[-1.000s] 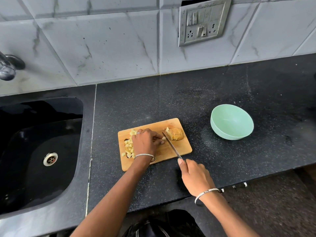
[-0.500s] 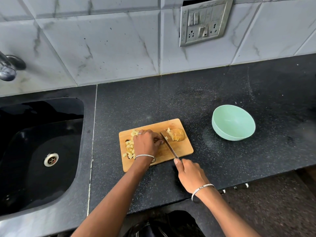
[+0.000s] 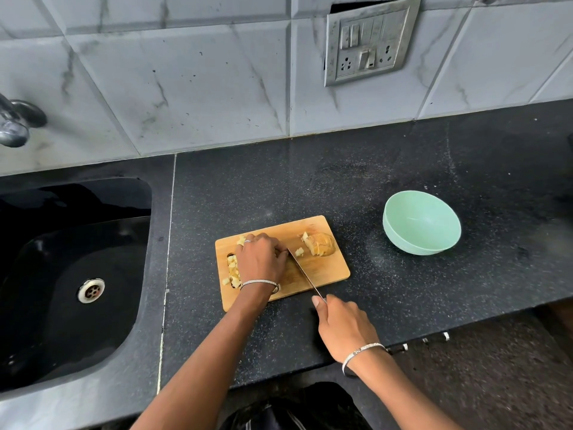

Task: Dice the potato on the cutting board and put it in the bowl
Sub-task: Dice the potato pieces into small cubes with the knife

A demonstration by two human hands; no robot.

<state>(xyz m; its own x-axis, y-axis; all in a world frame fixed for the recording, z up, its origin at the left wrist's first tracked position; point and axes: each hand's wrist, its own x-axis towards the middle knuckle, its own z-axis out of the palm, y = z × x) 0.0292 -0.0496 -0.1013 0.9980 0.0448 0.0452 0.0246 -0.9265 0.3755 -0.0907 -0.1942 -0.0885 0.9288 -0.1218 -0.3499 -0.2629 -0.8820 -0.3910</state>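
A wooden cutting board point(image 3: 330, 270) lies on the black counter. At its far right corner sits an uncut potato chunk point(image 3: 321, 243), with a small cut piece point(image 3: 299, 252) beside it. Diced potato cubes point(image 3: 233, 271) are heaped at the board's left end. My left hand point(image 3: 259, 259) rests mid-board with its fingers curled down on a potato piece that is mostly hidden beneath them. The knife blade point(image 3: 305, 274) runs right along those fingertips. My right hand point(image 3: 344, 327) grips the knife's handle just off the board's front edge. The mint-green bowl point(image 3: 403, 240), to the right of the board, is empty.
A deep black sink point(image 3: 77, 274) with a steel drain fills the left side, and a tap point(image 3: 14, 122) sticks out over it. A tiled wall with a switch plate point(image 3: 370, 41) stands behind. The counter's front edge point(image 3: 465, 321) runs close behind my right hand.
The knife blade has shifted slightly left, from near the potato chunk to right against my left fingertips. My left hand has stayed put on the board.
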